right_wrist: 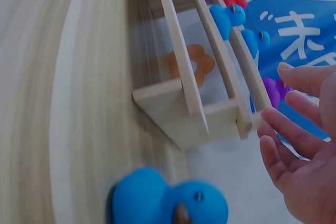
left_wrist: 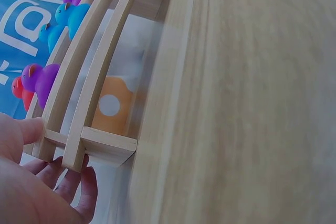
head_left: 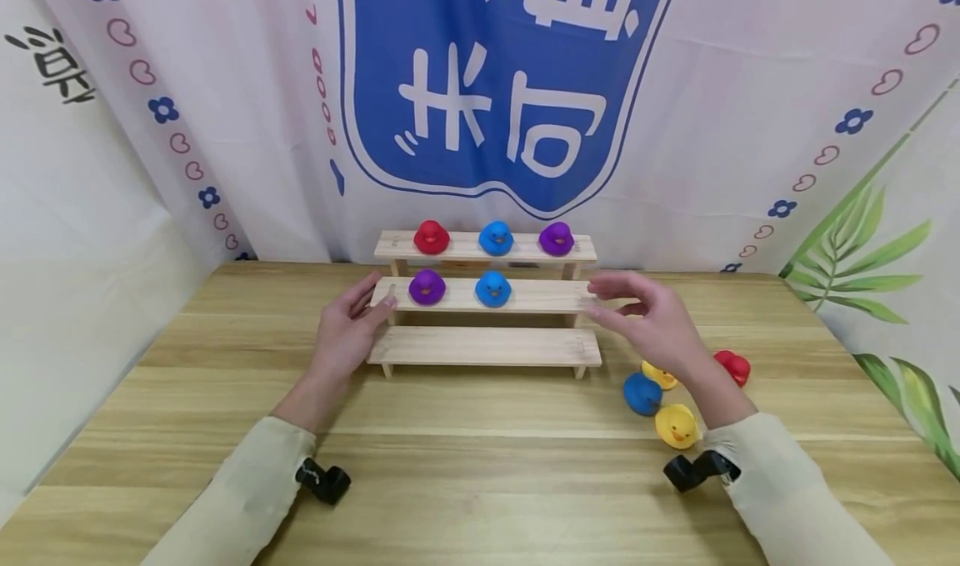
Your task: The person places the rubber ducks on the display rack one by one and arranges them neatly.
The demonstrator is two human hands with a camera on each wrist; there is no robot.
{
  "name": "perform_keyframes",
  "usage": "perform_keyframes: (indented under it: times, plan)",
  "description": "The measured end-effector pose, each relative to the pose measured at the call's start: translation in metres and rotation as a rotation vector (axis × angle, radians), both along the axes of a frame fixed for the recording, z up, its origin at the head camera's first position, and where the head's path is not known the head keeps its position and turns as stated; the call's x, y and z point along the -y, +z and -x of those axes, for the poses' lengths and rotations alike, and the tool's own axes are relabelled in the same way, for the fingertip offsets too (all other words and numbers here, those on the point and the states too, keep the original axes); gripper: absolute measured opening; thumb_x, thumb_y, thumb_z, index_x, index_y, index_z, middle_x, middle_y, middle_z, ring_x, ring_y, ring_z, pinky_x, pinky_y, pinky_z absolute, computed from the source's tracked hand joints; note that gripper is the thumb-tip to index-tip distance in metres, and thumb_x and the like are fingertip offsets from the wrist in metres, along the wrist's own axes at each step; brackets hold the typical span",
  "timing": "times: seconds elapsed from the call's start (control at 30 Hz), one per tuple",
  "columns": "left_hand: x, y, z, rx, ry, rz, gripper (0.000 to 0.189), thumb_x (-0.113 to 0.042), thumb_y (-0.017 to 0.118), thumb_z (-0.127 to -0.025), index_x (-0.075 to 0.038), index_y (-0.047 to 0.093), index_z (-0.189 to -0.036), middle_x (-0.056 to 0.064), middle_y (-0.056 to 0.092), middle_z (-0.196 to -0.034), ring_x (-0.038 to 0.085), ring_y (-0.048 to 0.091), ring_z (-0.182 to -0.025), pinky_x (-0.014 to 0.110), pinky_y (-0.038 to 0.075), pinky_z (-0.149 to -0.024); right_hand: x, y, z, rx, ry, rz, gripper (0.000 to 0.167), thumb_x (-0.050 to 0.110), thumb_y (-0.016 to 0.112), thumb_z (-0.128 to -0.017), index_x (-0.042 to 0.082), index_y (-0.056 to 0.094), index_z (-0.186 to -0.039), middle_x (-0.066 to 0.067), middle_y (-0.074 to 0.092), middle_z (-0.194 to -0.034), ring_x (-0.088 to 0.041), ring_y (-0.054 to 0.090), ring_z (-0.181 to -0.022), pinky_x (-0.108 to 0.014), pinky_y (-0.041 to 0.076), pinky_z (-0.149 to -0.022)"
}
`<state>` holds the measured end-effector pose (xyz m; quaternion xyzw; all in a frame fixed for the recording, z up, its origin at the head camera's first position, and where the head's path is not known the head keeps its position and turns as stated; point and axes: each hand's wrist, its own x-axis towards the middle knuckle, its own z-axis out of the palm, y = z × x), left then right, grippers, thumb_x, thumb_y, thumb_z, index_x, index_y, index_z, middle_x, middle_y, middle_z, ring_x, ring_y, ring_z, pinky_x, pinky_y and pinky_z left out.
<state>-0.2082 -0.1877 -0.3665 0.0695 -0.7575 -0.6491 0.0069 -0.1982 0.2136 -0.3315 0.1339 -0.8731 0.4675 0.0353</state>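
A three-tier wooden stand rests on the table. On its top tier sit a red duck, a blue duck and a purple duck. The middle tier bears a purple duck and a blue duck; the bottom tier bears none. My left hand grips the stand's left end, its thumb over the middle plank and its fingers around the outer side. Beside the right end, my right hand has its fingers loosely extended, with nothing between thumb and fingers.
Right of the stand lie a blue duck, two yellow ducks, one nearer and one partly hidden by the right hand, and something red beyond the right wrist. A printed curtain hangs behind the table.
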Motion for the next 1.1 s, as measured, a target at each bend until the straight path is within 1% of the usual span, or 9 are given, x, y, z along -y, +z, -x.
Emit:
perform_keyframes:
  times: [0.1, 0.23, 0.33, 0.47, 0.57, 0.8, 0.87, 0.97, 1.1]
  plan:
    - [0.000, 0.000, 0.000, 0.004, 0.002, -0.008, 0.067, -0.026, 0.067, -0.106, -0.025, 0.036, -0.166, 0.002, 0.029, -0.176, 0.026, 0.042, -0.156, 0.029, 0.052, -0.115, -0.009, -0.002, -0.002, 0.005, -0.014, -0.002, 0.049, 0.038, 0.076, -0.100, 0.016, 0.065, -0.141, -0.008, 0.070, -0.140, -0.031, 0.062, -0.128, -0.009, 0.053, -0.089]
    - [0.001, -0.001, 0.000, 0.008, 0.003, -0.008, 0.067, -0.026, 0.067, -0.106, -0.025, 0.036, -0.166, 0.002, 0.029, -0.176, 0.026, 0.042, -0.156, 0.027, 0.053, -0.113, -0.020, -0.005, -0.005, 0.001, -0.035, -0.025, 0.047, 0.039, 0.075, -0.100, 0.019, 0.065, -0.141, -0.007, 0.069, -0.141, -0.025, 0.061, -0.128, -0.009, 0.053, -0.089]
    - [0.002, -0.001, 0.000, 0.006, 0.000, -0.015, 0.068, -0.026, 0.067, -0.106, -0.025, 0.035, -0.166, 0.002, 0.029, -0.176, 0.026, 0.043, -0.155, 0.028, 0.053, -0.113, -0.029, -0.008, -0.007, -0.009, -0.048, -0.049, 0.045, 0.038, 0.073, -0.102, 0.019, 0.065, -0.141, -0.006, 0.070, -0.140, -0.021, 0.062, -0.124, -0.008, 0.053, -0.089]
    - [0.002, -0.002, 0.000, 0.001, -0.004, -0.023, 0.067, -0.026, 0.067, -0.106, -0.026, 0.036, -0.166, 0.003, 0.030, -0.176, 0.026, 0.044, -0.154, 0.029, 0.053, -0.114, -0.038, -0.013, -0.009, -0.020, -0.046, -0.089, 0.042, 0.035, 0.072, -0.103, 0.018, 0.065, -0.141, -0.006, 0.071, -0.138, -0.020, 0.065, -0.120, -0.009, 0.054, -0.089]
    - [0.002, -0.002, 0.000, -0.008, -0.001, -0.011, 0.067, -0.027, 0.067, -0.106, -0.024, 0.037, -0.165, 0.004, 0.032, -0.175, 0.026, 0.045, -0.154, 0.027, 0.053, -0.113, -0.043, -0.015, -0.011, -0.032, -0.039, -0.126, 0.040, 0.032, 0.072, -0.103, 0.017, 0.065, -0.139, -0.008, 0.071, -0.137, -0.018, 0.067, -0.116, -0.009, 0.054, -0.088]
    - [0.001, -0.003, 0.001, -0.017, 0.000, -0.016, 0.067, -0.025, 0.068, -0.106, -0.023, 0.037, -0.165, 0.006, 0.033, -0.174, 0.026, 0.047, -0.152, 0.020, 0.055, -0.106, -0.054, -0.019, -0.017, -0.049, -0.042, -0.156, 0.040, 0.033, 0.073, -0.102, 0.015, 0.066, -0.137, -0.008, 0.072, -0.135, -0.001, 0.065, -0.109, -0.009, 0.054, -0.089]
    - [0.001, -0.003, 0.001, -0.015, 0.000, -0.020, 0.067, -0.025, 0.068, -0.106, -0.024, 0.037, -0.165, 0.005, 0.033, -0.174, 0.027, 0.048, -0.152, 0.020, 0.055, -0.106, -0.057, -0.020, -0.018, -0.055, -0.046, -0.169, 0.040, 0.034, 0.073, -0.102, 0.015, 0.067, -0.137, -0.008, 0.072, -0.135, 0.000, 0.063, -0.110, -0.009, 0.052, -0.090]
    - [0.001, -0.003, 0.001, -0.017, 0.001, -0.014, 0.067, -0.026, 0.067, -0.106, -0.023, 0.037, -0.165, 0.005, 0.033, -0.174, 0.027, 0.048, -0.151, 0.022, 0.055, -0.108, -0.063, -0.020, -0.018, -0.062, -0.049, -0.182, 0.039, 0.034, 0.073, -0.102, 0.016, 0.068, -0.136, -0.007, 0.073, -0.134, -0.004, 0.061, -0.113, -0.009, 0.050, -0.091]
    - [0.002, -0.003, 0.001, -0.020, -0.001, -0.003, 0.068, -0.027, 0.068, -0.106, -0.022, 0.037, -0.165, 0.004, 0.033, -0.174, 0.027, 0.044, -0.155, 0.030, 0.051, -0.116, -0.071, -0.021, -0.018, -0.067, -0.024, -0.169, 0.038, 0.030, 0.073, -0.102, 0.015, 0.068, -0.137, -0.007, 0.073, -0.134, -0.005, 0.062, -0.115, -0.008, 0.049, -0.092]
